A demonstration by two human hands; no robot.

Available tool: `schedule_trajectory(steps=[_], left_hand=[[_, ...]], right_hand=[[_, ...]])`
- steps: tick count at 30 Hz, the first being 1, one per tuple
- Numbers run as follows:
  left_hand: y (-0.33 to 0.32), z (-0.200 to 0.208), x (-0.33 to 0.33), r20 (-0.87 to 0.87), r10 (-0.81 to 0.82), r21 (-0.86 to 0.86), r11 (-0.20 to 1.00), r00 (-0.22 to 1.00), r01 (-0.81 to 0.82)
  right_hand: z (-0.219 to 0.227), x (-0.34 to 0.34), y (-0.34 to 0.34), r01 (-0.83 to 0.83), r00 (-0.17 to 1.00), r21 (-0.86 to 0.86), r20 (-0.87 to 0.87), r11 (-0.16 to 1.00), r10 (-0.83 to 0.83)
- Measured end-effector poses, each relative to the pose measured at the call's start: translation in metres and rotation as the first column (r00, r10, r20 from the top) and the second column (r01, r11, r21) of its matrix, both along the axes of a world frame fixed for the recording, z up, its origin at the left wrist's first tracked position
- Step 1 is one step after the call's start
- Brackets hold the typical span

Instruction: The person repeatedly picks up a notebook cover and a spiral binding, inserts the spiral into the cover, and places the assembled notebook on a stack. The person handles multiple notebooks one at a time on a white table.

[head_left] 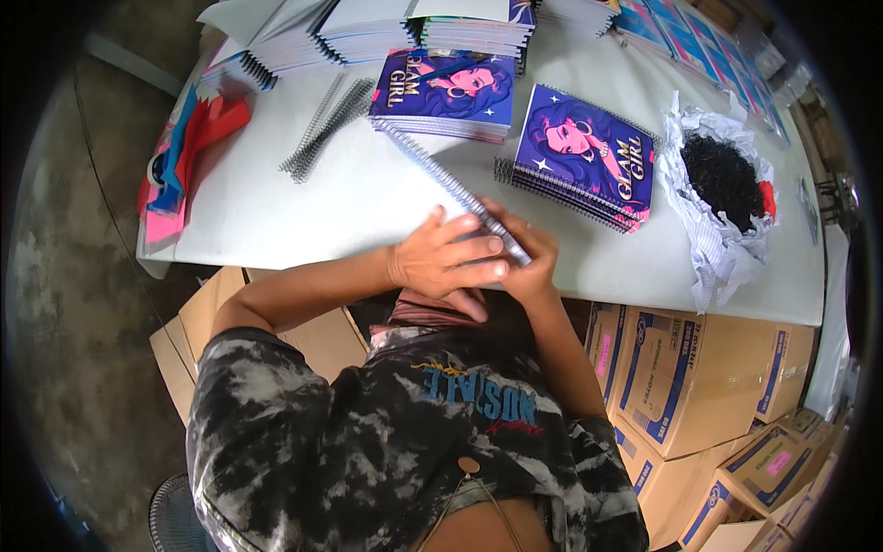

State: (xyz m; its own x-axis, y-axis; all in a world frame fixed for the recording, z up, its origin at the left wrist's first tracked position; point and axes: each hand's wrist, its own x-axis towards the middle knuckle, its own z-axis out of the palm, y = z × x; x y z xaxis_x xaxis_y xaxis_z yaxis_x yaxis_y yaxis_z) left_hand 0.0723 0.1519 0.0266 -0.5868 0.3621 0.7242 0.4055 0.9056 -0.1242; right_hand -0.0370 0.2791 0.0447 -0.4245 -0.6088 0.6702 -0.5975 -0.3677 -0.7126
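A spiral notebook (432,168) is tilted edge-on in front of me, its wire coil along the upper side. My right hand (532,253) grips its near end. My left hand (448,255) lies against that same end with fingers stretched out and spread, slightly blurred. Beyond the notebook's far end sits a stack of purple notebooks (451,87) with a cartoon woman on the cover. Another stack of the same notebooks (589,152), coil-bound, stands to the right of my hands. Loose wire coils (326,129) lie to the left.
Tall stacks of bound pages (368,32) line the back of the white table (239,216). Black wire scraps (719,179) rest on crumpled paper (704,253) at right. Red and pink sheets with a tape roll (161,172) lie far left. Cardboard boxes (699,386) crowd below the table.
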Motion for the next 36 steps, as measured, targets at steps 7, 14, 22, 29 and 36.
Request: schedule_trajectory(steps=[7,14,22,29,36], left_hand=[[0.014,-0.026,-0.002,0.035,-0.028,0.178,0.984,0.999,0.021],[0.056,0.118,0.005,0.109,-0.249,0.557,0.817,0.962,0.148],[0.021,0.107,-0.015,0.248,-0.341,0.947,-0.112,0.907,-0.301],[0.011,0.069,-0.034,0.203,-0.492,0.914,-0.214,0.846,-0.344],[-0.005,0.077,-0.039,0.159,-0.628,0.959,-0.086,0.762,-0.271]], right_hand=[[-0.006,0.006,-0.005,0.024,0.993,-0.020,0.114,1.000,-0.022],[0.056,0.015,0.004,0.133,0.960,-0.207,-0.218,0.969,-0.178],[0.096,-0.022,0.023,0.035,0.961,0.303,0.252,0.952,-0.115],[0.066,-0.039,0.027,-0.058,0.900,0.447,0.411,0.893,-0.147],[0.061,-0.027,0.019,-0.051,0.843,0.315,0.523,0.948,-0.129]])
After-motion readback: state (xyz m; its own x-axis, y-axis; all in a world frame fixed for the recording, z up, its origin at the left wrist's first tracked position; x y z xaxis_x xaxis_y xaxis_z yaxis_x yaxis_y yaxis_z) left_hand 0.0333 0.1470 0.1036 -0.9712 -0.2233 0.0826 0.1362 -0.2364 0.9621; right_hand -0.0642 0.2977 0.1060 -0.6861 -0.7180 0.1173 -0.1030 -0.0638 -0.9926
